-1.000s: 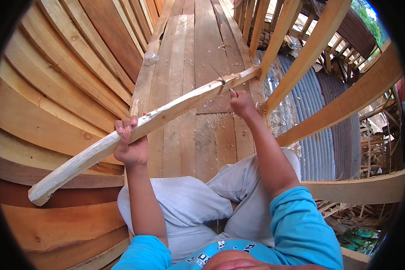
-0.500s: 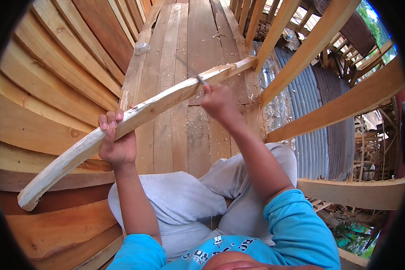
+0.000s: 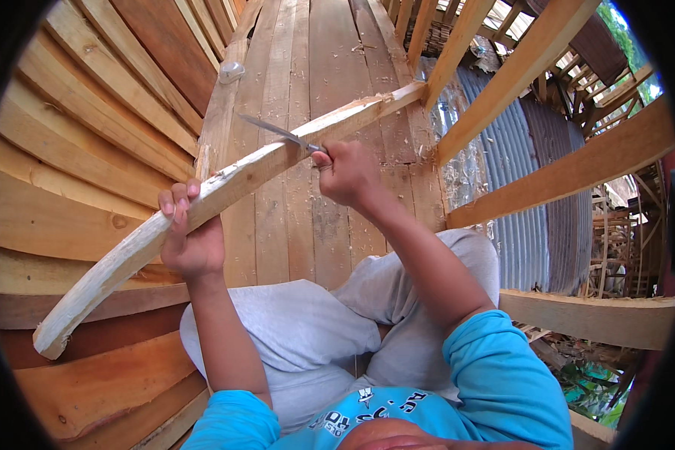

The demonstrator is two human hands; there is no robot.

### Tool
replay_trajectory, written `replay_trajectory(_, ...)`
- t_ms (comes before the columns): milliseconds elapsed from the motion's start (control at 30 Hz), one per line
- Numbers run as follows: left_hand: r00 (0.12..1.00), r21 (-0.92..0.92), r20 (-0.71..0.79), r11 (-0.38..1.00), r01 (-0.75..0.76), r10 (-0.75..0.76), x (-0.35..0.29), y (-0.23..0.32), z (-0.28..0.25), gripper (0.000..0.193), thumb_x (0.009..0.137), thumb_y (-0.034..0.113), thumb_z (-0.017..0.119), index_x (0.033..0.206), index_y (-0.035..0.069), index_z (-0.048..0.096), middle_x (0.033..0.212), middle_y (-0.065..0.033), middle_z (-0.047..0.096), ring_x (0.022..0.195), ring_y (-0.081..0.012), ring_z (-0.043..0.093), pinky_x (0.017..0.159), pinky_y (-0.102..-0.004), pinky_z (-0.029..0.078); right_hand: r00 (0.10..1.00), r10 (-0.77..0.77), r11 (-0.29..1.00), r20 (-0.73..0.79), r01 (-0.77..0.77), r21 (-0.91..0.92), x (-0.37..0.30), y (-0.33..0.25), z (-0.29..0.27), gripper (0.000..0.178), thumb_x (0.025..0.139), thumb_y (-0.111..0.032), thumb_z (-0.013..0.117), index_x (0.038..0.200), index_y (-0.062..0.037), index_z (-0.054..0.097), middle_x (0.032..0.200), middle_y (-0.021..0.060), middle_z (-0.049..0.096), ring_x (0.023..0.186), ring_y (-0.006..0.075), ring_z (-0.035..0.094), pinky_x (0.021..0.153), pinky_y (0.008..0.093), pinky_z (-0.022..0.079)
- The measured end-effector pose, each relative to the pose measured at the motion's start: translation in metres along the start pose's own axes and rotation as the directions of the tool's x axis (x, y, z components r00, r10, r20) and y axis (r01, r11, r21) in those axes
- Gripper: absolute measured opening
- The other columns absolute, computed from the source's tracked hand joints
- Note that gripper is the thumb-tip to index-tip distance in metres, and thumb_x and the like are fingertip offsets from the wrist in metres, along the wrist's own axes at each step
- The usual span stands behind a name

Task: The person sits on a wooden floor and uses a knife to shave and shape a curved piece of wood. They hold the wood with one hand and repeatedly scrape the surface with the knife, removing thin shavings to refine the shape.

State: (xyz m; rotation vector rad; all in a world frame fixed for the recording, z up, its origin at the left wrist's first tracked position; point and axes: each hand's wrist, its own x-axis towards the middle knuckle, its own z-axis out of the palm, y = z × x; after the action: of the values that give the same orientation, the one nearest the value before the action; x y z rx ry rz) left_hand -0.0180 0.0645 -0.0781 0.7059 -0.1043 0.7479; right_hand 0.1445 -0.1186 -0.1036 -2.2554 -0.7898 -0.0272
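Observation:
A long, pale wooden pole (image 3: 256, 177) slants from the lower left up to the right, its far end by the slatted railing. My left hand (image 3: 191, 236) grips it left of its middle, fingers curled over the upper edge and palm beneath. In my right hand (image 3: 349, 172) is a knife, held by its handle, which my fist hides. The knife's blade (image 3: 277, 131) lies across the pole's top face and points to the upper left. The top face looks whitish and freshly cut, while the side is smoother and yellowish.
Wood shavings lie over the plank floor (image 3: 289, 97). A small clear plastic container (image 3: 231, 72) stands by the slatted wooden wall (image 3: 75, 180) at left. To the right are railing slats (image 3: 555, 180) with corrugated metal sheets (image 3: 514, 172) beyond. My crossed legs (image 3: 292, 322) are below.
My right hand has drawn the knife left and slightly down along the pole, and its blade now shows clearly. The left hand keeps its hold, with the pole nearly in place.

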Motion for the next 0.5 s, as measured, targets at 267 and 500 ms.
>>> replay_trajectory(267,0.999,-0.021,-0.046,1.0,0.018,-0.019,-0.001,0.002,-0.004,0.021,0.084,0.002,0.062,0.089,0.017,0.047,0.088,0.0017,0.05,0.104,-0.0189,0.048,0.113,-0.0495,0.03,0.999,0.026,0.989,-0.042,-0.032,-0.147,0.001,0.015,0.019,0.026,0.086,-0.027,0.059,0.075,-0.0045,0.062,0.068,0.0225,0.061,0.069,0.0419,0.063,0.062,0.0529,0.048)
replay_trajectory(500,0.999,-0.031,-0.013,0.999,0.032,-0.032,-0.008,-0.002,-0.002,0.02,0.086,0.002,0.06,0.09,0.017,0.047,0.089,0.0015,0.049,0.105,-0.0188,0.048,0.113,-0.0502,0.03,0.885,0.451,0.875,-0.114,-0.464,-0.14,0.022,0.135,-0.032,0.037,0.094,-0.03,0.049,0.092,0.0016,0.068,0.082,0.0283,0.066,0.088,0.042,0.066,0.076,0.0488,0.049)
